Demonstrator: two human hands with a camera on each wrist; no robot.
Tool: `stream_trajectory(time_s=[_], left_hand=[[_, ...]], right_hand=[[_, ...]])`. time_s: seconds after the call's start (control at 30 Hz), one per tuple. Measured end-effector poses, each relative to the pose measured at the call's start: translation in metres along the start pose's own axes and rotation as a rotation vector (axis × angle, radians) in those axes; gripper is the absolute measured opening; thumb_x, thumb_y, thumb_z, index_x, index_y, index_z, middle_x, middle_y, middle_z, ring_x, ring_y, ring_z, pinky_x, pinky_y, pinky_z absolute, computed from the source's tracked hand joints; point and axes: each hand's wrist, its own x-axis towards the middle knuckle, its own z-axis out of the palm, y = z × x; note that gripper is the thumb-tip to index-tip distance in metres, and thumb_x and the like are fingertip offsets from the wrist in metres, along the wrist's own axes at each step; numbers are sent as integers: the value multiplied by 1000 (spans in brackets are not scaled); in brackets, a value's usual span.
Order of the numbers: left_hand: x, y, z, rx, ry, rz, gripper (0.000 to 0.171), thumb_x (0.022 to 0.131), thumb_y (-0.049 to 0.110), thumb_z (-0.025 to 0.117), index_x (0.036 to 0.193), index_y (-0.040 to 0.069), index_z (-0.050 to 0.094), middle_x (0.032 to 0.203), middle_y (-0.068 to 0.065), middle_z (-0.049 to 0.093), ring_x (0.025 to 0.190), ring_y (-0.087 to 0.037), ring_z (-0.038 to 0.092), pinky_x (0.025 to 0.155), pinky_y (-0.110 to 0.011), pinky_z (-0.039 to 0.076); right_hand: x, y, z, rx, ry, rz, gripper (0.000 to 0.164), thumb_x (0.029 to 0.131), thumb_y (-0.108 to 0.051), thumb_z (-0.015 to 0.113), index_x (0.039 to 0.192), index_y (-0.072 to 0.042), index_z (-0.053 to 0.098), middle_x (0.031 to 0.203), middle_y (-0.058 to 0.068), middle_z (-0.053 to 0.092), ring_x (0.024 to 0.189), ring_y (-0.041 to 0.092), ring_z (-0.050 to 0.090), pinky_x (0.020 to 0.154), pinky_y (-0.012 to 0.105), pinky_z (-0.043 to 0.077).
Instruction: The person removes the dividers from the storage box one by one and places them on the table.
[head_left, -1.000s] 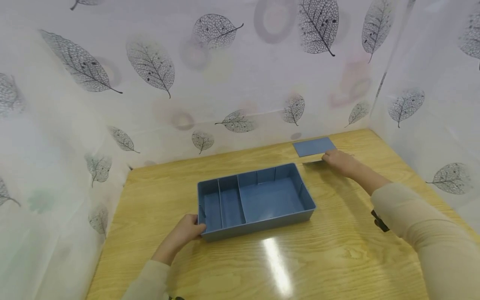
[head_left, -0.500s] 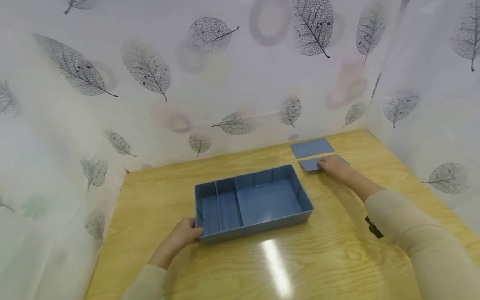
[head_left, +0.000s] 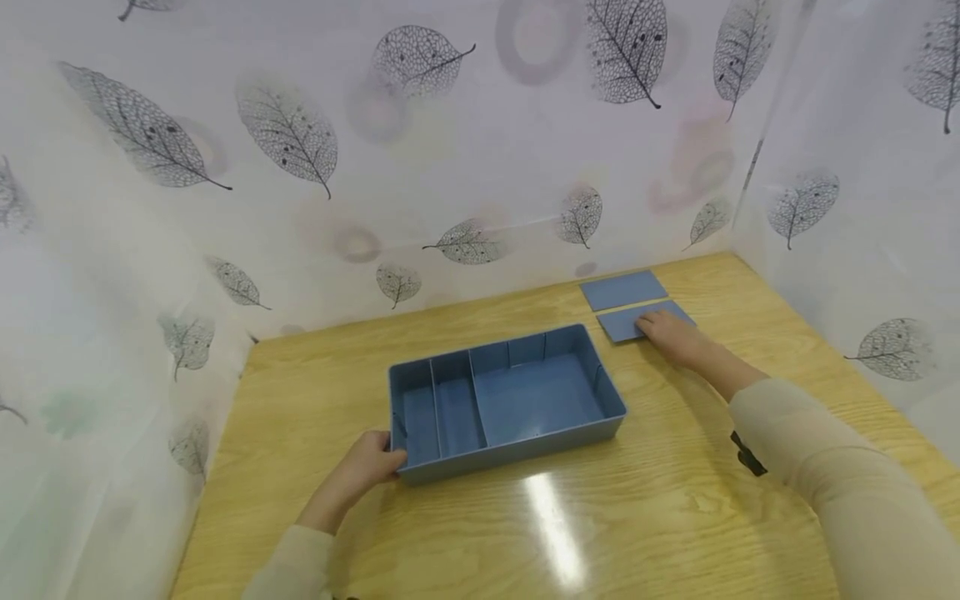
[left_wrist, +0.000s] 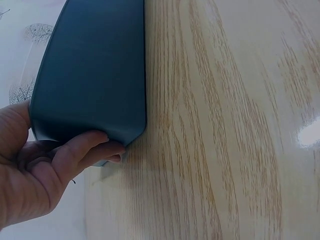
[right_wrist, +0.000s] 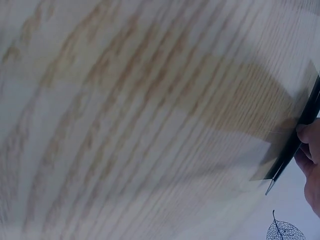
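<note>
A blue divided box (head_left: 506,450) stands on the table, with two narrow compartments at its left and a wide one at its right. My left hand (head_left: 365,458) grips its front left corner, thumb over the rim. The left wrist view shows this hand's fingers curled against the box's outer wall (left_wrist: 95,75). At the back right, my right hand (head_left: 670,336) pinches the front edge of a flat blue rectangular panel (head_left: 618,323). In the right wrist view the panel (right_wrist: 292,150) appears nearly edge-on, dark. A second blue panel (head_left: 622,289) lies just behind it.
The wood-grain table (head_left: 465,533) has a bright light reflection near its front. White sheeting with a leaf print (head_left: 465,150) encloses the table at the back and both sides.
My right hand has brought the panel from nearly edge-on down to flat, in front of the second panel. My left hand keeps its grip on the box; the view shifts slightly.
</note>
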Motion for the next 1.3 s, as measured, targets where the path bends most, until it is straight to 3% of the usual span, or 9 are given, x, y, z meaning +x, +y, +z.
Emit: stream_trajectory(time_s=[0.2,0.47,0.63,0.83,1.03,1.3], left_hand=[[-1,0,0,-14,10,-9,36,76,1,51,105,-19,58,94,-18,66,82,-21,62,72,-37,59],[1,-8,-6,-56,-42,88,43,76,7,52,106,-23,55,92,-20,66,78,-18,64,68,-33,59],[-1,0,-4,-36,-17,7,41,77,4,52,109,-22,55,97,-24,66,85,-25,65,73,-37,59],[-1,3,-2,-2,-3,-17,37,79,2,51,108,-21,56,96,-22,66,84,-23,64,72,-36,59],[-1,2,-3,-16,-14,-1,34,79,2,50,105,-20,57,93,-20,65,82,-22,63,71,-35,59],[-2,1,-4,-23,-7,1,35,79,2,51,106,-19,57,94,-20,65,83,-22,63,72,-37,59]], right_hand=[[1,-2,-4,24,-62,7,33,83,15,50,116,21,50,113,37,53,104,50,51,94,54,45],[10,-2,-14,97,-179,9,30,80,18,46,109,21,53,106,34,52,100,50,52,91,54,46],[13,-4,-20,129,-215,46,21,84,16,44,102,16,55,100,28,54,95,45,55,86,53,48],[18,-5,-25,33,-229,24,11,89,5,46,92,13,53,87,23,54,83,39,58,75,48,52],[19,-4,-32,-66,-166,17,26,89,-8,57,99,16,55,90,25,56,86,41,57,77,51,51],[19,-13,-46,-44,-148,-7,49,84,-13,67,117,18,48,107,30,53,103,46,51,90,54,45]])
